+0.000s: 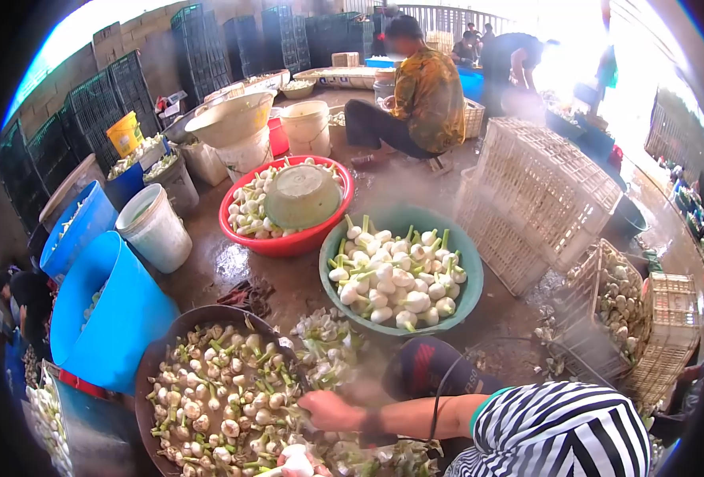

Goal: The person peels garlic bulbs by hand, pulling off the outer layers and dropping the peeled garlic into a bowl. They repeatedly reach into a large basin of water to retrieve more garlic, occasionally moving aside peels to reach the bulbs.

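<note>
My right hand (332, 411), with a dark band at the wrist, is closed above the right edge of a dark brown basin (147, 374). Whatever its fingers hold is hidden. At the bottom edge, my left hand (317, 469) shows only in part, closed around a clean white garlic bulb (295, 459). Many unpeeled garlic bulbs (230, 428) with short stems fill the brown basin. Peeled husks and leaves (328, 346) lie heaped beside it, partly under my right arm. Beyond them, a green basin (467, 306) holds white trimmed garlic bulbs (400, 274).
A red basin (233, 230) of garlic carries an upturned bowl (303, 195). Blue tubs (106, 318) and white buckets (155, 226) line the left. Cream plastic crates (539, 199) stand at right. A seated person (430, 99) works ahead, with others farther back. The floor looks wet.
</note>
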The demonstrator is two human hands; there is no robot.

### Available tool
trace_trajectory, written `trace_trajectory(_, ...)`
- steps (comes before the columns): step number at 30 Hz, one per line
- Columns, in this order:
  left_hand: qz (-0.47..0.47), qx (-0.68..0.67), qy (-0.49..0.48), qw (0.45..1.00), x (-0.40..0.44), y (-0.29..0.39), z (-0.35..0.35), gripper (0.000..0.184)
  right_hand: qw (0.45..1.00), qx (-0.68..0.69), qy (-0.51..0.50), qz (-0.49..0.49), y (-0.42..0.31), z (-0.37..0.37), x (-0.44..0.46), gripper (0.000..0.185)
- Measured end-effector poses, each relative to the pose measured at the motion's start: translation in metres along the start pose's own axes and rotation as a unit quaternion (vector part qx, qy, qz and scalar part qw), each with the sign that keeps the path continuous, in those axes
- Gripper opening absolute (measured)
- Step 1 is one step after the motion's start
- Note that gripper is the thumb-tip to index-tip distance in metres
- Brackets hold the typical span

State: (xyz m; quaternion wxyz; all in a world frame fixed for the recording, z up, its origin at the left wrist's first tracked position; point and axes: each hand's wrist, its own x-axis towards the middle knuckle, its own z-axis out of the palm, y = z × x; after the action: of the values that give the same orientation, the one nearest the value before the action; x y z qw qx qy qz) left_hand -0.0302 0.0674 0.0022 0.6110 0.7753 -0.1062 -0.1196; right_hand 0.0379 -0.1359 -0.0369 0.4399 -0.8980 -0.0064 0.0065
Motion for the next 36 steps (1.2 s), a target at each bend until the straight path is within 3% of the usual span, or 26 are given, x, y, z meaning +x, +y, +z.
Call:
trace_trajectory(2,-0.154,-0.167,0.032,0.973,0.005,-0.003,0.003,0.056,0.969,-0.108,-0.221,0.008,0.002,-0.009,-0.017,0.018)
trace_trajectory(4,-0.159,-0.195,0.044,0.967,0.006,0.0,0.009,0.055,0.935,-0.126,-0.331,-0.011,-0.015,-0.022,-0.045,0.02)
trace_trajectory(5,-0.14,-0.181,0.044,0.972,0.009,0.004,0.011,0.055,0.934,-0.099,-0.334,-0.076,-0.006,-0.017,-0.038,0.044)
trace_trajectory(8,-0.092,-0.133,0.042,0.986,0.008,0.007,0.013,0.054,0.966,0.132,-0.22,0.016,-0.033,-0.052,-0.027,0.043)
trace_trajectory(9,-0.079,-0.12,0.039,0.989,0.007,0.008,0.013,0.054,0.942,0.284,-0.174,-0.041,-0.018,-0.033,-0.028,0.04)
trace_trajectory(11,-0.065,-0.106,0.035,0.992,0.007,0.007,0.012,0.053,0.889,0.412,-0.196,0.028,-0.035,-0.037,-0.035,0.031)
trace_trajectory(13,-0.064,-0.108,0.033,0.992,0.007,0.005,0.01,0.053,0.901,0.389,-0.168,0.095,-0.036,-0.027,-0.033,0.02)
trace_trajectory(17,-0.082,-0.104,0.018,0.991,0.008,0.006,0.011,0.052,0.966,0.213,-0.13,-0.062,-0.045,-0.034,-0.032,0.017)
trace_trajectory(20,-0.105,-0.08,0.004,0.991,0.006,0.007,0.009,0.051,0.973,0.072,-0.084,-0.201,-0.054,-0.04,-0.033,0.018)
trace_trajectory(23,-0.196,-0.016,-0.031,0.98,0.002,-0.001,-0.005,0.05,0.984,0.089,-0.063,-0.144,-0.055,-0.027,-0.038,0.017)
trace_trajectory(26,-0.095,-0.093,0.015,0.991,0.009,0.008,0.008,0.05,0.967,0.209,-0.135,-0.055,-0.054,-0.034,-0.037,0.018)
trace_trajectory(29,-0.06,-0.127,0.036,0.989,0.012,0.007,0.012,0.049,0.946,0.26,-0.075,-0.179,-0.063,-0.043,-0.041,0.013)
trace_trajectory(33,-0.068,-0.2,0.044,0.976,0.012,0.001,0.012,0.049,0.944,0.051,-0.047,-0.324,-0.049,-0.029,-0.038,0.008)
trace_trajectory(36,-0.113,-0.329,0.024,0.937,0.014,-0.011,0.008,0.048,0.919,0.056,-0.142,-0.364,-0.049,-0.022,-0.038,0.011)
